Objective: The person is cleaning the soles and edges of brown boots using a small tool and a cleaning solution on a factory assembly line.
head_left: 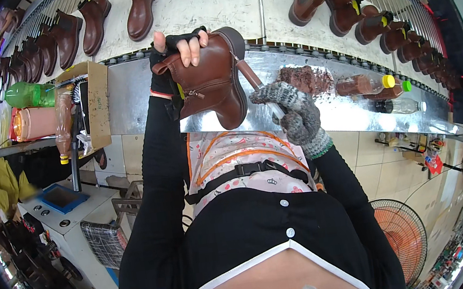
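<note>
My left hand (183,46), in a black fingerless glove, grips a brown leather ankle boot (203,81) above the bench. The boot lies on its side, its zip facing up and its dark sole toward my right. Closed in my right hand (294,110), which wears a grey knitted glove, is a slim brush-like tool (248,75). It is brown toward the boot and pale at its other end. Its tip meets the boot near the edge of the sole; the exact contact is too small to make out.
A metal ledge (133,108) runs before me, with a brown-smeared patch (308,80) on it. Bottles (361,85) lie at its right. At the left stands a cardboard box (98,103) beside a green bottle (32,94). Beyond, a pale conveyor (210,7) carries several brown boots (95,22).
</note>
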### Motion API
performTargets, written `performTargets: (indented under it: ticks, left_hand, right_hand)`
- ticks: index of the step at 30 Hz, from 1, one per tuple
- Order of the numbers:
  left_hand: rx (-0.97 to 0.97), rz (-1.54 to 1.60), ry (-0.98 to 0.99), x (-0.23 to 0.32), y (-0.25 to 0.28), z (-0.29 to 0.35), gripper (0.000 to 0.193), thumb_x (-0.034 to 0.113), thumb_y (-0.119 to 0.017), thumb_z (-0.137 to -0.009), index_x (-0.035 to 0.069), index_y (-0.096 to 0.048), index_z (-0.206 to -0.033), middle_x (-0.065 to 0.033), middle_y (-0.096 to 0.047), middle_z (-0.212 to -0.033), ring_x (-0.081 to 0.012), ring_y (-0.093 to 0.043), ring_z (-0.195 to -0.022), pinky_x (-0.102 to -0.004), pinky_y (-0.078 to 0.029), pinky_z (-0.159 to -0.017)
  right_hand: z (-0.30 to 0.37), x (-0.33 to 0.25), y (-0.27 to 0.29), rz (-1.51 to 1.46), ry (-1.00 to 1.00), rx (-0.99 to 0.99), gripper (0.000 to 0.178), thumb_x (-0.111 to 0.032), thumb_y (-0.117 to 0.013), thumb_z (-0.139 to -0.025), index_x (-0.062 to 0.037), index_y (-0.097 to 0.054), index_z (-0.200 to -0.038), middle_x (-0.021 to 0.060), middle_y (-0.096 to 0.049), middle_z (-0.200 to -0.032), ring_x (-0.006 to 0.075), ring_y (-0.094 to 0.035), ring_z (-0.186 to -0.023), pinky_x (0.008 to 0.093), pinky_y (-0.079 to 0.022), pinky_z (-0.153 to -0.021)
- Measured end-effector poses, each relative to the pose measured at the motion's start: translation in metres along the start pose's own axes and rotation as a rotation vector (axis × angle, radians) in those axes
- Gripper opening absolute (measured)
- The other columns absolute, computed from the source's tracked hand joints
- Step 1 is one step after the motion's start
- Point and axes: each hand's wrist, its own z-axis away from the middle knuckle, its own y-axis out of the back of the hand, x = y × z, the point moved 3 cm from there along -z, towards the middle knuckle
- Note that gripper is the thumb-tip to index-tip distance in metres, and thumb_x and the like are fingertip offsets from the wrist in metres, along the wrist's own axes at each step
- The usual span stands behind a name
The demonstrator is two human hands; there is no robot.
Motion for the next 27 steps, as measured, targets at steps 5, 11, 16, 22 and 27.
performTargets:
  ticks: [5, 11, 16, 22, 27]
  left_hand:
    - [0.073, 0.090, -0.061, 0.005, 0.017, 0.014, 0.075, 0.056, -0.006, -0.095, 0.011, -0.056, -0.061, -0.0021, -0.051, -0.068, -0.0210, -0.039, -0.096, -0.0356, -0.017, -0.105]
    - [0.082, 0.119, -0.105, 0.010, 0.033, 0.025, 0.075, 0.057, -0.006, -0.095, 0.011, -0.057, -0.064, -0.0032, -0.052, -0.072, -0.0206, -0.039, -0.097, -0.0351, -0.019, -0.105]
    - [0.096, 0.128, -0.102, 0.014, 0.042, 0.031, 0.073, 0.057, -0.008, -0.095, 0.010, -0.057, -0.067, -0.0040, -0.053, -0.075, -0.0208, -0.039, -0.101, -0.0368, -0.019, -0.106]
    - [0.101, 0.092, -0.067, 0.014, 0.053, 0.037, 0.071, 0.057, -0.013, -0.095, 0.010, -0.061, -0.072, -0.0022, -0.054, -0.077, -0.0199, -0.037, -0.104, -0.0382, -0.014, -0.108]
    - [0.066, 0.127, -0.076, 0.014, 0.066, 0.042, 0.076, 0.060, -0.008, -0.093, 0.007, -0.060, -0.077, -0.0063, -0.055, -0.084, -0.0220, -0.038, -0.108, -0.0389, -0.023, -0.105]
  right_hand:
    - [-0.003, 0.018, -0.025, -0.051, -0.072, -0.025, 0.056, -0.046, -0.033, -0.088, -0.0016, -0.063, -0.103, 0.0151, -0.064, -0.101, 0.0305, -0.061, -0.093, 0.0377, -0.046, -0.084]
    - [0.001, 0.033, -0.042, -0.155, -0.156, -0.017, 0.062, -0.052, -0.028, -0.091, -0.0034, -0.064, -0.103, 0.0128, -0.065, -0.101, 0.0263, -0.063, -0.090, 0.0348, -0.047, -0.081]
    - [0.006, 0.039, -0.037, -0.198, -0.296, -0.104, 0.065, -0.057, -0.027, -0.092, -0.0055, -0.064, -0.106, 0.0133, -0.065, -0.103, 0.0261, -0.062, -0.093, 0.0344, -0.047, -0.083]
    - [0.015, 0.048, -0.032, -0.288, -0.329, -0.184, 0.066, -0.056, -0.027, -0.093, -0.0033, -0.063, -0.108, 0.0122, -0.065, -0.100, 0.0232, -0.063, -0.090, 0.0317, -0.047, -0.083]
    - [0.022, 0.045, -0.020, -0.276, -0.420, -0.312, 0.063, -0.053, -0.029, -0.094, -0.0010, -0.064, -0.105, 0.0115, -0.065, -0.105, 0.0206, -0.062, -0.095, 0.0309, -0.046, -0.086]
